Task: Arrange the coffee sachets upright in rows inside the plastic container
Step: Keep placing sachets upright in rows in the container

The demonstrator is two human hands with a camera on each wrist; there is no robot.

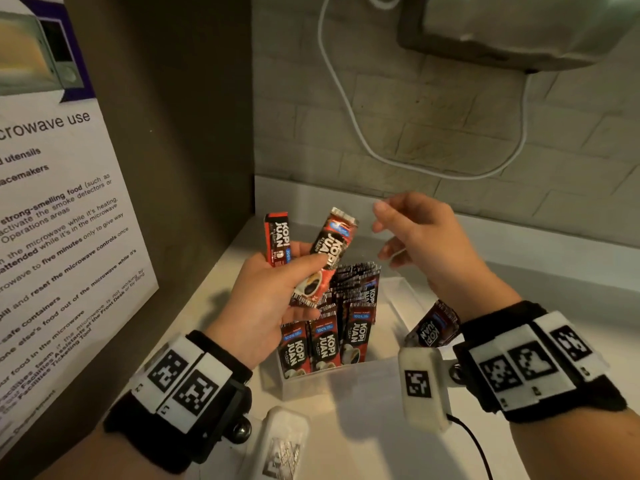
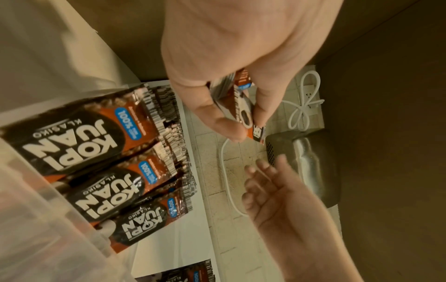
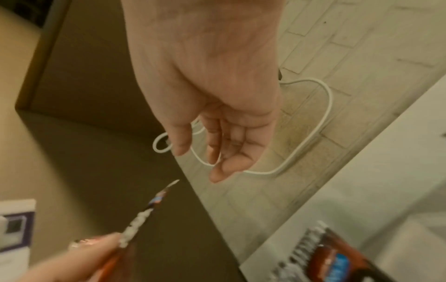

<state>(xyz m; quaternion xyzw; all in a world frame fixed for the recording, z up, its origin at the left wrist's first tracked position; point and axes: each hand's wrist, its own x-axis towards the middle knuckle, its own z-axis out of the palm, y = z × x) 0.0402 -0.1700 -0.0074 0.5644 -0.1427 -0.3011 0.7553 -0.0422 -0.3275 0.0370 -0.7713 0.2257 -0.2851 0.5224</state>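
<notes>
My left hand (image 1: 273, 289) holds two red and black coffee sachets (image 1: 325, 251) fanned upward, thumb pressed across the front one; the left wrist view shows these held sachets (image 2: 241, 108) pinched between thumb and fingers. Just below stands the clear plastic container (image 1: 349, 379) with several sachets upright in rows (image 1: 325, 344), the packed rows (image 2: 96, 158) filling the left of the left wrist view. My right hand (image 1: 408, 230) hovers open and empty above the container's far side, to the right of the held sachets; in its own view the right hand (image 3: 217, 145) has relaxed fingers.
One loose sachet (image 1: 434, 327) lies on the white counter (image 1: 536, 299) right of the container. A side panel with a microwave notice (image 1: 62, 237) closes the left. A white cable (image 1: 349, 109) hangs on the brick wall below a grey appliance (image 1: 519, 26).
</notes>
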